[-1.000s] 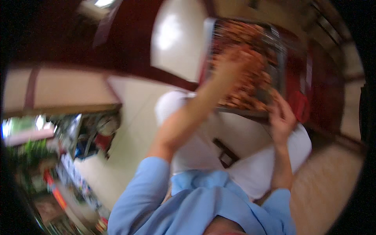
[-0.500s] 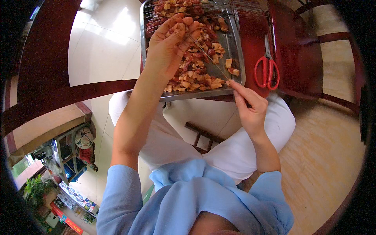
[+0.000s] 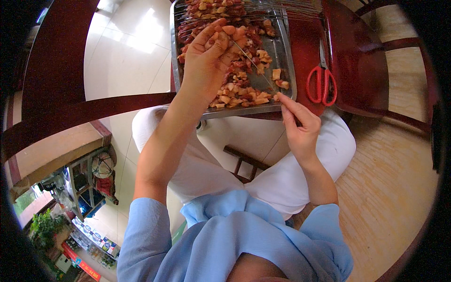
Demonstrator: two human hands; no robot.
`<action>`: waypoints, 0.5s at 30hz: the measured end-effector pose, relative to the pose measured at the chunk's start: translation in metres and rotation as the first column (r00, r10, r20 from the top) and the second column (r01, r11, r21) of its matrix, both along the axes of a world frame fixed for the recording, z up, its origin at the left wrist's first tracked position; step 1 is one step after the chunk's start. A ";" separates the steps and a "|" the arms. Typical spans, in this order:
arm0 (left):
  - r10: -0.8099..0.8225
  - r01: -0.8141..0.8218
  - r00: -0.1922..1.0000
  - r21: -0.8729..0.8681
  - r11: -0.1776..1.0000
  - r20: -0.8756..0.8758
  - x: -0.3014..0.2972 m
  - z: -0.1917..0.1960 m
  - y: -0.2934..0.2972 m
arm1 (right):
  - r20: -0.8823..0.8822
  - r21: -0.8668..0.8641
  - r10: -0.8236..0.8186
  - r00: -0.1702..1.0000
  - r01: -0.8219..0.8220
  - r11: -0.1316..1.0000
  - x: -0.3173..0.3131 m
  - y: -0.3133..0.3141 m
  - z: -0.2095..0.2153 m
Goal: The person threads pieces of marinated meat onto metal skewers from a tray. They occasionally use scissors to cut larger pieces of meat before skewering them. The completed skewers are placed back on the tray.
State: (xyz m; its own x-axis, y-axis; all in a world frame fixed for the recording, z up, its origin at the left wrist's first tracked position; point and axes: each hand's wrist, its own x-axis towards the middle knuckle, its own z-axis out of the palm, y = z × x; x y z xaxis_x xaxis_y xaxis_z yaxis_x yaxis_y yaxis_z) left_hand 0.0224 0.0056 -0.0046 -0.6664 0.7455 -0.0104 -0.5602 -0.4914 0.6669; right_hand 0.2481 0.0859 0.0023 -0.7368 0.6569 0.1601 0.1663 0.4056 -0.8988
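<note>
A thin skewer (image 3: 253, 63) is being held slantwise over the metal tray (image 3: 287, 56), its upper end up by the left hand (image 3: 206, 61) and its lower end at the tray's near right corner, pinched by the right hand (image 3: 298, 127). A small piece of meat (image 3: 229, 30) is being gripped at the fingertips of the left hand, right at the skewer's upper end, above the tray's middle. The right hand's thumb and forefinger are being pressed together on the skewer just off the tray's near edge. Cut meat chunks (image 3: 244, 91) are being kept in the tray, piled toward its near side, with finished skewers (image 3: 221, 9) lying at its far end. Red-handled scissors (image 3: 322, 80) are lying just right of the tray on the dark red table (image 3: 307, 42). A wooden chair (image 3: 366, 66) is standing further right of the tray.
</note>
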 end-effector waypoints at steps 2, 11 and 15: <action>0.023 -0.022 0.999 -0.016 1.000 0.027 0.003 0.000 0.001 | -0.027 0.061 0.015 1.000 -0.013 0.998 -0.002 0.001 -0.002; -0.010 0.009 0.997 -0.020 1.000 -0.082 -0.004 0.012 -0.003 | -0.038 0.019 -0.001 0.999 0.002 1.000 -0.006 0.000 0.003; 0.028 -0.036 0.988 -0.051 0.998 -0.153 -0.015 0.008 -0.004 | -0.028 -0.006 -0.005 1.000 0.005 1.000 -0.004 0.001 -0.001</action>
